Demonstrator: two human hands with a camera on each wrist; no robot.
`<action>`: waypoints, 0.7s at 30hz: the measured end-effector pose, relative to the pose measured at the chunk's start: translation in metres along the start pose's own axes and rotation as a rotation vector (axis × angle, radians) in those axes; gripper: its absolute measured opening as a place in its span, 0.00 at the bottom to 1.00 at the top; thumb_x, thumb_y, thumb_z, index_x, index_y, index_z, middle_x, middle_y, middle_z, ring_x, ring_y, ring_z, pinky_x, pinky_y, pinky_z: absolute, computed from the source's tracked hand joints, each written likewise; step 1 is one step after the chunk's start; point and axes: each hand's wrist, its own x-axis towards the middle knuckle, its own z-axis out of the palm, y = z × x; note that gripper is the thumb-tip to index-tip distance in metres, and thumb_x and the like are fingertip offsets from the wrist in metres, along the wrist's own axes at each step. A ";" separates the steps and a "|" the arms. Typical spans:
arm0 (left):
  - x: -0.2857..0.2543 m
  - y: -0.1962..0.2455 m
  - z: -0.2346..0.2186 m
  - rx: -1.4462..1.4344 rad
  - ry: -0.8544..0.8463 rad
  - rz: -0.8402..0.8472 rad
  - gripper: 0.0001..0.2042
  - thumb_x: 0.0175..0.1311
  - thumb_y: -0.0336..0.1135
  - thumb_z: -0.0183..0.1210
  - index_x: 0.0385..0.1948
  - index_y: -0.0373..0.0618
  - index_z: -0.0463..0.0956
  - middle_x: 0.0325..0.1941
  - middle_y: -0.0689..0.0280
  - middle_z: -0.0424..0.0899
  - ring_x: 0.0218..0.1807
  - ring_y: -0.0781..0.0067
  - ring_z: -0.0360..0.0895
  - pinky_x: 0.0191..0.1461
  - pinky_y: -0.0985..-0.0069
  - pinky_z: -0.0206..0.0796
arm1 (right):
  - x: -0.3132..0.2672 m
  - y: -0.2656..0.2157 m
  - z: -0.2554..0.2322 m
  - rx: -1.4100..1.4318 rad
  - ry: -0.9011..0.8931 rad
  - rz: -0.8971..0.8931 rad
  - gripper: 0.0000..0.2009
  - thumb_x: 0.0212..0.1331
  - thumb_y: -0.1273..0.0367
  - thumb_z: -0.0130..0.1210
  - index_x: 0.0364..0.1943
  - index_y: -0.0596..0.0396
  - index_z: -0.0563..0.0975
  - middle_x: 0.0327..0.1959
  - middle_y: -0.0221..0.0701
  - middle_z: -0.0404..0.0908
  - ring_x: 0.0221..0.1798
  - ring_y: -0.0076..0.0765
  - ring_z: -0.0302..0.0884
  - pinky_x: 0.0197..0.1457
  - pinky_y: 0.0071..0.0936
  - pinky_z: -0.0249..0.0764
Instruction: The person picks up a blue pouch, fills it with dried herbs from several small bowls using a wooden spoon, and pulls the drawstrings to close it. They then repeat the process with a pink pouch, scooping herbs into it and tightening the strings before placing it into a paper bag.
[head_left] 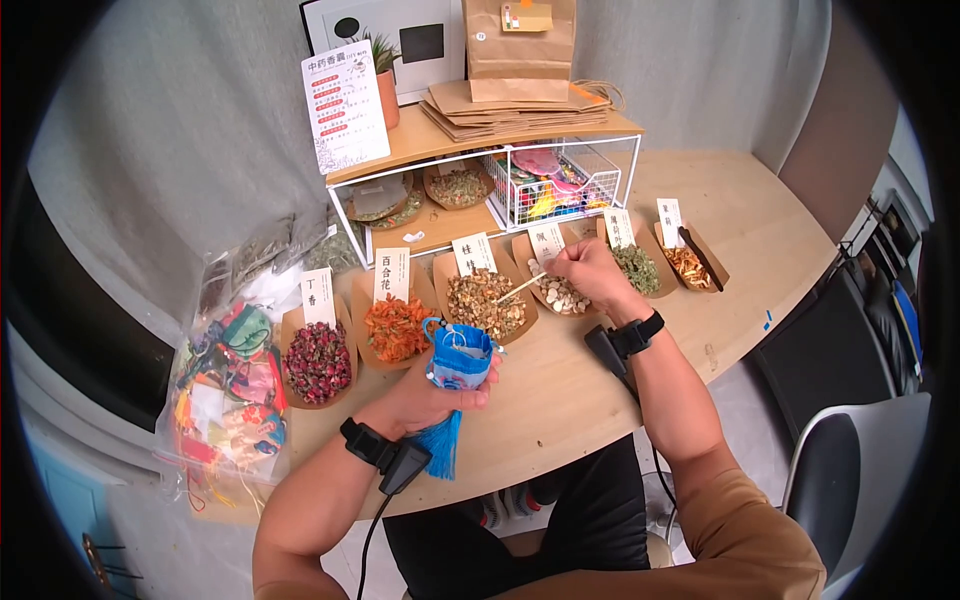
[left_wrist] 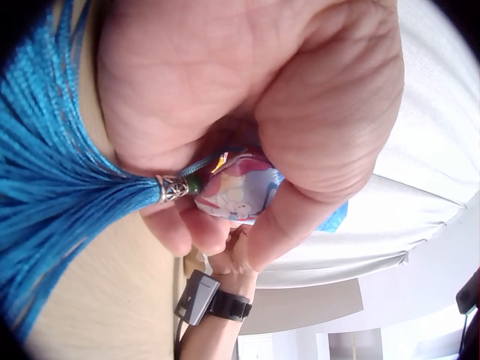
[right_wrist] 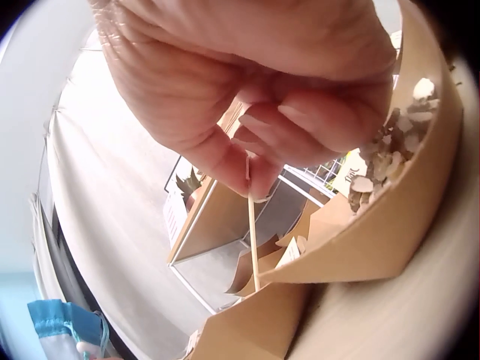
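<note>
In the head view my left hand [head_left: 432,393] grips a small blue pouch [head_left: 460,358], its mouth open upward and a blue tassel [head_left: 437,445] hanging below. The left wrist view shows the pouch's printed side [left_wrist: 244,191] between thumb and fingers of my left hand [left_wrist: 247,97], beside the tassel [left_wrist: 67,187]. My right hand [head_left: 597,275] pinches a thin wooden stick [head_left: 522,289], which slants down to the tray of brown chopped pieces [head_left: 485,303]. In the right wrist view the stick [right_wrist: 253,244] points away from the fingertips of my right hand [right_wrist: 247,90]; its far end is hidden.
Paper trays of dried red buds [head_left: 318,362], orange petals [head_left: 397,328], pale slices [head_left: 562,294], green herb [head_left: 634,270] and yellowish pieces [head_left: 688,266] line the table [head_left: 560,400]. Behind stands a shelf [head_left: 400,146] with a wire basket [head_left: 598,186]. A plastic bag of pouches [head_left: 235,400] lies left.
</note>
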 end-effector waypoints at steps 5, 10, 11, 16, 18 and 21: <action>0.000 0.000 0.001 -0.015 0.005 0.009 0.25 0.50 0.18 0.66 0.52 0.43 0.73 0.47 0.69 0.77 0.50 0.79 0.75 0.50 0.79 0.70 | -0.004 -0.009 0.001 0.082 0.013 0.082 0.12 0.55 0.69 0.61 0.17 0.54 0.75 0.10 0.20 0.65 0.10 0.16 0.54 0.13 0.20 0.47; 0.000 0.000 0.000 0.000 0.006 0.005 0.25 0.50 0.18 0.66 0.52 0.43 0.72 0.47 0.69 0.77 0.50 0.78 0.75 0.50 0.79 0.70 | 0.002 -0.002 -0.003 0.141 -0.002 0.125 0.13 0.57 0.69 0.60 0.18 0.53 0.73 0.10 0.19 0.62 0.10 0.16 0.52 0.13 0.21 0.46; 0.000 -0.001 0.000 0.001 0.007 0.013 0.25 0.50 0.18 0.66 0.52 0.43 0.72 0.47 0.69 0.77 0.50 0.78 0.75 0.50 0.79 0.70 | 0.002 -0.002 -0.003 0.156 -0.011 0.127 0.13 0.57 0.69 0.60 0.18 0.53 0.72 0.10 0.19 0.62 0.10 0.16 0.53 0.13 0.21 0.46; 0.000 0.000 0.001 -0.011 -0.004 0.008 0.25 0.50 0.18 0.66 0.53 0.43 0.72 0.47 0.69 0.77 0.50 0.79 0.75 0.50 0.79 0.70 | 0.005 0.002 -0.004 0.220 -0.035 0.170 0.14 0.57 0.69 0.60 0.17 0.50 0.70 0.10 0.20 0.62 0.10 0.16 0.53 0.12 0.20 0.46; 0.000 0.001 0.001 -0.013 -0.006 0.012 0.25 0.50 0.18 0.66 0.53 0.43 0.72 0.47 0.69 0.77 0.50 0.79 0.75 0.50 0.79 0.70 | 0.006 0.002 -0.005 0.243 -0.034 0.168 0.13 0.57 0.70 0.60 0.17 0.50 0.70 0.10 0.20 0.62 0.10 0.16 0.53 0.12 0.19 0.47; 0.000 0.000 0.000 -0.019 -0.001 -0.003 0.25 0.50 0.18 0.66 0.52 0.43 0.73 0.47 0.69 0.77 0.50 0.79 0.75 0.50 0.79 0.70 | 0.006 0.002 -0.005 0.269 -0.028 0.178 0.14 0.57 0.70 0.60 0.17 0.50 0.69 0.11 0.19 0.61 0.11 0.15 0.53 0.12 0.19 0.47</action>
